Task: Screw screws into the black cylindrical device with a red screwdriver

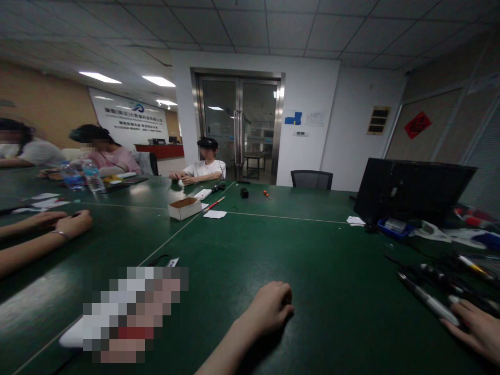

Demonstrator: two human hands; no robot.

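My left hand point(270, 308) rests on the green table point(312, 271), its fingers curled into a loose fist; nothing shows in it, though the palm side is hidden. At the right edge, my right hand point(478, 329) has thumb and forefinger around the near end of a slim silver-white pen-shaped tool point(428, 301). That tool lies slanted on the table, its thin tip pointing away. Beside it is a pile of dark, pen-like tools and cables point(449, 281), too dim to name one by one.
A black monitor point(410, 190) and a blue tray point(394, 228) stand behind the pile. Left lies a blurred-out white and pinkish object point(133, 312). Farther off are an open box point(184, 208), a screwdriver point(266, 195) and bottles point(94, 177). Another person's hands point(72, 225) rest at left; several people sit around.
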